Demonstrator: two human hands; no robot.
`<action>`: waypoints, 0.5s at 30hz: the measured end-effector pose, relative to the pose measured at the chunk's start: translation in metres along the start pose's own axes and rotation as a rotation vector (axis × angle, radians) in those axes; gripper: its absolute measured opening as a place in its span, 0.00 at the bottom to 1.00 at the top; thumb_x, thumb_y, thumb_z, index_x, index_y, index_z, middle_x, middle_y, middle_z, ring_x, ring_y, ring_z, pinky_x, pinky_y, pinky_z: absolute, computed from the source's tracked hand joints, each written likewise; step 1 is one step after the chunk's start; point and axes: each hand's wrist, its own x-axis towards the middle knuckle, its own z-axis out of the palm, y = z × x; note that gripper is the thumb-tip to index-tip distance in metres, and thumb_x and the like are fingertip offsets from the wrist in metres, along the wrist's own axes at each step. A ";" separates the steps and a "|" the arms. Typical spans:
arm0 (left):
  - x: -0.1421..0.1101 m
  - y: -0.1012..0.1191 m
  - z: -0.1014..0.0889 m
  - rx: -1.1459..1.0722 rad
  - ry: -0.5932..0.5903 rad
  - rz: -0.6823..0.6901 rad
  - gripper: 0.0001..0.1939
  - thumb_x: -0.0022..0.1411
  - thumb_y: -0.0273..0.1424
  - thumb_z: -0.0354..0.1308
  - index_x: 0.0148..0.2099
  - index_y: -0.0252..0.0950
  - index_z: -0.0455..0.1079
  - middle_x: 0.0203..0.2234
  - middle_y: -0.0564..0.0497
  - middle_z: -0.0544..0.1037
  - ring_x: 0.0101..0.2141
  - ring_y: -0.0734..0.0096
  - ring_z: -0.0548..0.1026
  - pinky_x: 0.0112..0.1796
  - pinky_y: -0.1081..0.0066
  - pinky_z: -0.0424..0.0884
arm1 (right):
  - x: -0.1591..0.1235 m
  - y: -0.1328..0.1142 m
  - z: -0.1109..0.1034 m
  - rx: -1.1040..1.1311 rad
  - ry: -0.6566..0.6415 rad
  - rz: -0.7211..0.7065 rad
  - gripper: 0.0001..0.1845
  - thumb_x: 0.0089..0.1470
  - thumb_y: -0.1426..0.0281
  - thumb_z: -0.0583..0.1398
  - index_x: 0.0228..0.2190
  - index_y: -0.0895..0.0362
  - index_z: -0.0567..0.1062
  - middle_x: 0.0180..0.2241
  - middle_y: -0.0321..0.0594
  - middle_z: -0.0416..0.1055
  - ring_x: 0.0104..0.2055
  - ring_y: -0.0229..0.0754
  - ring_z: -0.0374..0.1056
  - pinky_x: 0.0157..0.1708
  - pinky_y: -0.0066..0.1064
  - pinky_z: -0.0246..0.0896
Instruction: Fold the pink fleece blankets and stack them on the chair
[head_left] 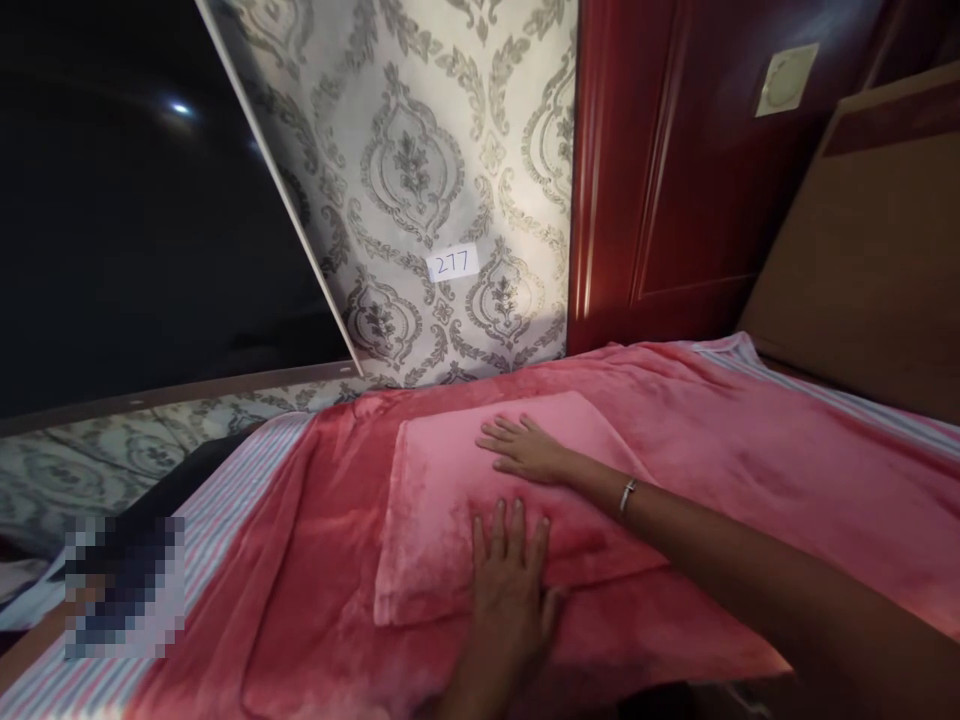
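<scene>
A folded pink plush blanket (442, 470) lies as a flat, roughly square bundle on a larger red-pink plush cover (337, 560). My left hand (510, 560) reaches up from the bottom and lies on the bundle's near part, palm down, fingers stretched and apart. Coming in from the right, my right hand (529, 450) is spread flat on the middle of the bundle, its fingers pointing left. A thin bracelet (628, 494) is on the right wrist. Neither hand grips anything.
Striped edging (247, 490) borders the cover at the left. A large dark screen (150, 220) stands at back left, beside patterned wallpaper (412, 150) with a "277" label (452, 262). A cardboard box (870, 240) is at right. Part of an arm (30, 640) shows at lower left beside a pixelated patch.
</scene>
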 end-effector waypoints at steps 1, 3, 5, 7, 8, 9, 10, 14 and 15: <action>-0.001 -0.001 0.001 0.007 0.006 0.001 0.41 0.64 0.37 0.56 0.74 0.45 0.44 0.72 0.44 0.48 0.69 0.42 0.48 0.62 0.36 0.55 | 0.007 0.007 -0.001 -0.016 0.006 0.016 0.31 0.68 0.54 0.48 0.68 0.46 0.56 0.71 0.39 0.43 0.73 0.54 0.34 0.66 0.60 0.30; 0.000 -0.003 0.000 0.020 0.009 0.007 0.40 0.64 0.38 0.55 0.74 0.45 0.43 0.72 0.45 0.48 0.69 0.42 0.48 0.62 0.37 0.56 | 0.023 0.022 -0.004 -0.040 -0.002 0.051 0.31 0.68 0.53 0.47 0.68 0.46 0.55 0.71 0.39 0.43 0.73 0.55 0.37 0.66 0.61 0.32; 0.000 -0.004 -0.002 0.037 0.020 0.017 0.40 0.64 0.40 0.55 0.74 0.44 0.45 0.71 0.45 0.49 0.69 0.42 0.48 0.62 0.38 0.57 | 0.039 0.034 -0.007 -0.046 -0.014 0.096 0.31 0.68 0.53 0.47 0.68 0.46 0.55 0.71 0.41 0.45 0.72 0.55 0.41 0.66 0.59 0.36; 0.000 -0.005 0.000 0.052 0.040 0.035 0.41 0.63 0.42 0.56 0.74 0.43 0.46 0.71 0.45 0.50 0.69 0.42 0.48 0.62 0.39 0.56 | 0.051 0.045 -0.009 -0.033 -0.026 0.152 0.32 0.67 0.53 0.46 0.68 0.48 0.55 0.70 0.43 0.48 0.71 0.54 0.44 0.66 0.57 0.39; 0.000 -0.005 0.003 0.057 0.049 0.044 0.41 0.63 0.42 0.57 0.74 0.43 0.47 0.71 0.45 0.50 0.69 0.42 0.48 0.63 0.39 0.53 | 0.056 0.049 -0.009 -0.021 -0.040 0.182 0.32 0.67 0.53 0.46 0.68 0.49 0.56 0.70 0.44 0.49 0.71 0.54 0.45 0.66 0.56 0.39; 0.000 -0.006 0.007 0.060 0.060 0.050 0.42 0.62 0.43 0.57 0.73 0.44 0.47 0.71 0.45 0.51 0.69 0.42 0.48 0.64 0.39 0.51 | 0.060 0.053 -0.008 -0.008 -0.056 0.206 0.33 0.67 0.53 0.46 0.68 0.49 0.56 0.70 0.45 0.50 0.71 0.54 0.45 0.66 0.55 0.40; -0.001 -0.006 0.013 0.062 0.071 0.047 0.42 0.61 0.43 0.58 0.73 0.44 0.48 0.71 0.45 0.51 0.69 0.42 0.47 0.65 0.39 0.48 | 0.062 0.056 -0.006 0.004 -0.066 0.220 0.33 0.67 0.52 0.46 0.68 0.50 0.56 0.70 0.45 0.50 0.71 0.54 0.45 0.66 0.55 0.39; -0.003 -0.008 0.032 0.062 0.121 0.026 0.45 0.57 0.46 0.60 0.73 0.46 0.49 0.70 0.46 0.54 0.70 0.43 0.44 0.66 0.40 0.37 | 0.064 0.067 0.005 0.021 -0.011 0.196 0.34 0.67 0.51 0.44 0.68 0.50 0.57 0.70 0.45 0.50 0.71 0.54 0.44 0.66 0.55 0.37; -0.003 -0.008 0.035 0.060 0.123 0.028 0.46 0.56 0.46 0.61 0.73 0.46 0.49 0.70 0.46 0.54 0.70 0.43 0.43 0.66 0.40 0.36 | 0.064 0.069 0.008 0.022 0.011 0.187 0.34 0.67 0.51 0.44 0.68 0.51 0.57 0.69 0.45 0.51 0.71 0.53 0.45 0.67 0.54 0.37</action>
